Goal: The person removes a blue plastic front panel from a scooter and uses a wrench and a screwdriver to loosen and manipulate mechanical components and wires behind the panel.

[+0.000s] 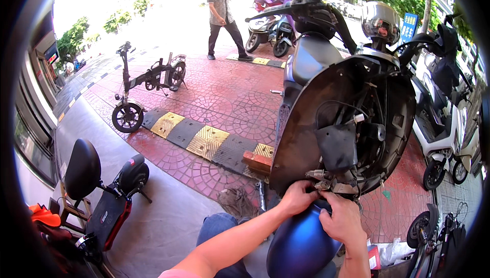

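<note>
A scooter stands in front of me with its front cover off, so the dark inner shell (301, 140) and its wiring show. Low on it, just above the glossy blue front fender (303, 242), both my hands work close together. My left hand (297, 199) is closed, thumb and fingertips pinching at a small spot by the wire connectors (320, 175). From the other side my right hand (343, 218) reaches in, its thumb and forefinger drawn together at that same spot. The fingers hide what lies between them. A black flap (337, 147) hangs above the connectors.
A yellow and black speed ramp (204, 143) crosses the red paving, with a brick-red block (258, 161) at its end. A folding e-bike (153, 79) and a small red-black scooter (109, 209) stand left. White scooters (434, 135) line the right. A person (223, 15) walks beyond.
</note>
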Demonstrator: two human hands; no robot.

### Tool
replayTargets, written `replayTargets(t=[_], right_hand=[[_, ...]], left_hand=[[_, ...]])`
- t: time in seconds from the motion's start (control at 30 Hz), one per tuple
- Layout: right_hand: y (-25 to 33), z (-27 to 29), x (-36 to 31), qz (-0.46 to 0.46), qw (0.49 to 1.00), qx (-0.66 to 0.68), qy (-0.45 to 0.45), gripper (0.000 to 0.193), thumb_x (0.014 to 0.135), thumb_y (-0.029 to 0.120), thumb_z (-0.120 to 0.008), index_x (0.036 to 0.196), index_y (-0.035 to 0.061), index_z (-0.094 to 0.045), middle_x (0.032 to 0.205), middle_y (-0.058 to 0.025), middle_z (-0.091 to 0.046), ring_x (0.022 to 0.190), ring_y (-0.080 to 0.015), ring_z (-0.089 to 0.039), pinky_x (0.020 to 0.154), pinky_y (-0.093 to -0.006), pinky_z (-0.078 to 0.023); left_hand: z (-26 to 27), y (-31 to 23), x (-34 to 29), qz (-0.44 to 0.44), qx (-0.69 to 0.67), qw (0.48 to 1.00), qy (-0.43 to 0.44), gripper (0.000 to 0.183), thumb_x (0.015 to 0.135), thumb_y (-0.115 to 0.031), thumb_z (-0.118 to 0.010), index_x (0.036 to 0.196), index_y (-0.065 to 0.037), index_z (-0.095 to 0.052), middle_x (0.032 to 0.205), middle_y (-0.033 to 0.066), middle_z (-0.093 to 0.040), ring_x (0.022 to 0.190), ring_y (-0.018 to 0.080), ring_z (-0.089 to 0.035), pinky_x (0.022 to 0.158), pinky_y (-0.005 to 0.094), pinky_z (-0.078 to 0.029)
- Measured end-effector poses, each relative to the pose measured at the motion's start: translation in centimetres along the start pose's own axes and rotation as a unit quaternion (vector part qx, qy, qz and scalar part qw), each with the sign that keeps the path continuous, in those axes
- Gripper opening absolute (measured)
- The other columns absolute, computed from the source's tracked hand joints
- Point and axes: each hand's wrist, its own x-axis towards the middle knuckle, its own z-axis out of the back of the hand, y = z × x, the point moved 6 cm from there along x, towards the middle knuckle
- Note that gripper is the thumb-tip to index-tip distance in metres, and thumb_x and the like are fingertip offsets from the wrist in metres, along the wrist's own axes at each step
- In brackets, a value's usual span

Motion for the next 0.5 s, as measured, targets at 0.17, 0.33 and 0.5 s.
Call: replayTargets(t=[0.17, 0.33, 0.5], right_hand=[[-1.3, -0.6, -0.4, -0.015, 1.0, -0.002, 0.012, 0.049, 0.089, 0.016, -0.066, 0.136, 0.0044, -0.07, 0.118, -0.0245, -0.077, 0.108, -0.0458, -0.073, 0.095, -0.0533, -0.057], [-1.7, -0.4, -0.4, -0.005, 1.0, 0.025, 0.0, 0.048, 0.09, 0.016, -0.063, 0.137, 0.0062, -0.07, 0.121, -0.0219, -0.077, 0.107, -0.0435, -0.073, 0.094, -0.055, -0.056], [-1.5, 1.7, -3.9, -0.073, 0.979, 0.176, -0.072, 0.05, 0.089, -0.002, -0.063, 0.138, 0.005, -0.072, 0.108, -0.0165, -0.078, 0.067, -0.0222, -0.069, 0.067, -0.035, -0.055]], left_hand=[[-0.3, -1.3, 0.1, 0.057, -0.138, 0.986, 0.068, 0.031, 0.098, -0.01, -0.078, 0.126, 0.005, -0.076, 0.119, 0.0078, -0.077, 0.107, 0.0145, -0.069, 0.097, 0.0325, -0.056], [-0.1, -2.1, 0.0, 0.055, -0.201, 0.974, 0.085, 0.029, 0.098, -0.008, -0.078, 0.125, 0.004, -0.076, 0.116, 0.0054, -0.077, 0.107, 0.0137, -0.069, 0.099, 0.0315, -0.054], [0.1, -2.2, -0.3, 0.08, -0.177, 0.98, 0.042, 0.031, 0.095, -0.011, -0.082, 0.121, 0.004, -0.077, 0.112, 0.0054, -0.076, 0.102, 0.0128, -0.068, 0.095, 0.0305, -0.054]])
